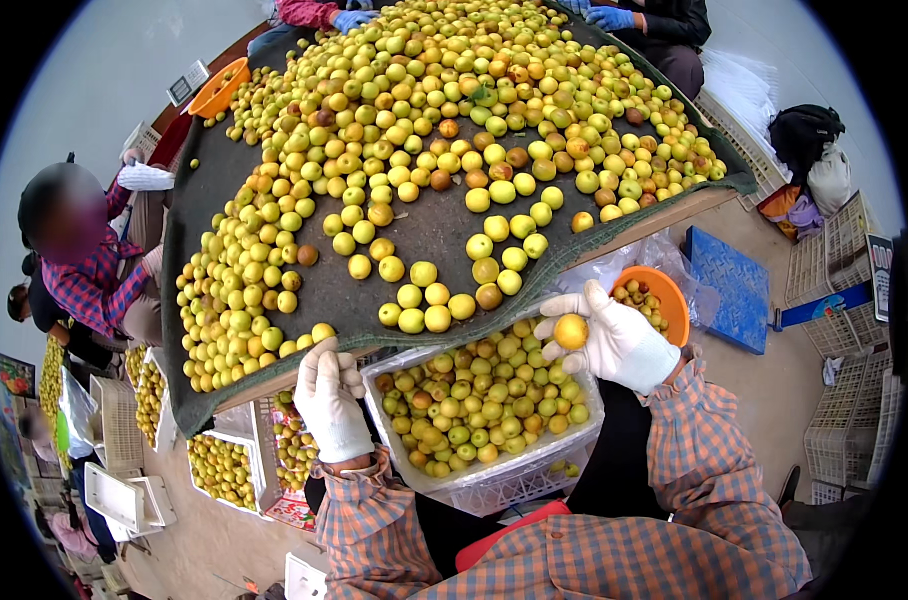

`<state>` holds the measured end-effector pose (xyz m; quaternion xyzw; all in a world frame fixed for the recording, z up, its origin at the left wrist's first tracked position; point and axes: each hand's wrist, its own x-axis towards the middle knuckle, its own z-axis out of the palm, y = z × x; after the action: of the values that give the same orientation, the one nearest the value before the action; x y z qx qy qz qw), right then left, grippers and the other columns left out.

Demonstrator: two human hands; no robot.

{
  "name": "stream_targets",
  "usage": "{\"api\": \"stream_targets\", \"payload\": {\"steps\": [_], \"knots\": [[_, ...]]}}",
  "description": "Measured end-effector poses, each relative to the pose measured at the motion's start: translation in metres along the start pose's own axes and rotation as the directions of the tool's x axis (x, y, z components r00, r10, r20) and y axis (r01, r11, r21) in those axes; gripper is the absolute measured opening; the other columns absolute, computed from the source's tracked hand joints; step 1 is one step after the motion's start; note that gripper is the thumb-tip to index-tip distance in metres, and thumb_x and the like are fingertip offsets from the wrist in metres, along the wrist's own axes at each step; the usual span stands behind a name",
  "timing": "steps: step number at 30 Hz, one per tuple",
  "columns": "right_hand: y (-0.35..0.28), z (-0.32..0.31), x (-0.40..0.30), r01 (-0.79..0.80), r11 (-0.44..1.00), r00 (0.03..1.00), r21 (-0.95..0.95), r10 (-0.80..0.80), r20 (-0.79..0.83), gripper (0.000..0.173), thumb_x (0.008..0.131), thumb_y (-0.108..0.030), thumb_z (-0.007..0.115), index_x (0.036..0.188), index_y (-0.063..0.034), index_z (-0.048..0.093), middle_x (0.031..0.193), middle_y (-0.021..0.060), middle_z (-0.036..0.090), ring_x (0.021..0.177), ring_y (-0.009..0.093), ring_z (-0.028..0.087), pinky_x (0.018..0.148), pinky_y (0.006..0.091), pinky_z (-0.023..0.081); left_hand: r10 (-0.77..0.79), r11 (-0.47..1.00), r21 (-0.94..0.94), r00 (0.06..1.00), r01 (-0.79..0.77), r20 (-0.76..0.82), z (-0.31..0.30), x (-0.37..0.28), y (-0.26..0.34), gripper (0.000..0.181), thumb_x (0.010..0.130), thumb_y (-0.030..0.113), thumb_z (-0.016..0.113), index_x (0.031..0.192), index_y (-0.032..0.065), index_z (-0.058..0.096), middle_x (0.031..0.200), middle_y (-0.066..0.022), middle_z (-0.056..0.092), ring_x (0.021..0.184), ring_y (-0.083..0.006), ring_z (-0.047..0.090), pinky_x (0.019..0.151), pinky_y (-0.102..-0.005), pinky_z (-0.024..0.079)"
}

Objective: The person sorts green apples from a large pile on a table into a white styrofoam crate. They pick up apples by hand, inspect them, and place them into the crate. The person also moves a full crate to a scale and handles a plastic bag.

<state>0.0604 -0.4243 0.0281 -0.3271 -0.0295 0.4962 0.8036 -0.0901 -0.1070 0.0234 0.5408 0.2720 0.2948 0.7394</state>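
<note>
My right hand [611, 334], in a white knit glove, holds one yellow-orange round fruit [571, 331] in its fingers, over the right rim of a lined crate [598, 405] full of similar fruit. My left hand [330, 397], gloved in white too, is raised at the table's front edge with its fingers bent together; whether anything small is between them is hidden. Just beyond its fingertips lies a yellow fruit [322, 332]. Heaps of yellow-green and brownish fruit [394, 105] cover much of a table with a dark cloth [334, 300]. A short line of fruit lies along the cloth's near edge.
An orange basin [675, 300] of small fruit stands right of the crate, near a blue platform scale [726, 289]. Another orange basin [221, 86] sits at the table's far left. Filled crates [262, 480] stand below left. A co-worker [93, 262] sits left; blue-gloved hands [352, 19] work across the table.
</note>
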Motion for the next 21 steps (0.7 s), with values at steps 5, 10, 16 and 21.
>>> {"api": "stream_targets", "payload": {"steps": [5,10,16,21], "knots": [[0.02,0.019,0.003,0.05,0.978,0.998,0.201,-0.056,0.022,0.057,0.102,-0.036,0.049,0.136,0.0089,0.041,0.129,0.0249,0.052,0.118,0.036,0.058,0.1,0.0438,0.052,-0.058,0.998,-0.039,0.998,0.058,0.006,-0.01,-0.002,-0.01,0.025,0.099,0.018,0.06,0.115,-0.0012,0.063,0.083,-0.004,0.066,0.063,-0.007,0.057,0.054,-0.0202,0.045],[0.016,0.027,-0.01,0.123,0.982,0.991,-0.144,-0.13,-0.041,0.052,0.094,-0.013,0.064,0.137,0.0058,0.042,0.127,0.0177,0.054,0.111,0.027,0.061,0.096,0.0355,0.053,-0.112,0.993,-0.038,0.993,0.113,0.025,-0.019,0.001,-0.011,0.025,0.098,0.017,0.06,0.115,-0.0016,0.063,0.083,-0.0044,0.066,0.063,-0.0076,0.056,0.055,-0.0203,0.046],[-0.044,-0.039,-0.051,-0.056,0.475,0.76,-0.878,-0.55,-0.346,0.041,0.088,-0.022,0.071,0.124,-0.0071,0.058,0.086,-0.0011,0.059,0.063,0.006,0.05,0.054,0.0194,0.039,-0.117,0.993,0.025,0.992,0.116,0.052,-0.034,0.0,-0.011,0.029,0.098,0.02,0.06,0.117,-0.0019,0.062,0.086,-0.004,0.066,0.067,-0.0088,0.056,0.059,-0.0212,0.046],[0.012,-0.275,-0.065,-0.367,0.331,0.62,-0.869,-0.61,-0.494,0.036,0.09,-0.034,0.069,0.104,-0.0015,0.062,0.079,0.0066,0.064,0.071,0.015,0.058,0.068,0.0314,0.049,-0.123,0.977,0.174,0.992,0.12,0.008,-0.031,-0.007,-0.011,0.025,0.099,0.015,0.058,0.114,-0.0035,0.063,0.083,-0.0045,0.067,0.061,-0.0067,0.054,0.056,-0.0203,0.045]]}}
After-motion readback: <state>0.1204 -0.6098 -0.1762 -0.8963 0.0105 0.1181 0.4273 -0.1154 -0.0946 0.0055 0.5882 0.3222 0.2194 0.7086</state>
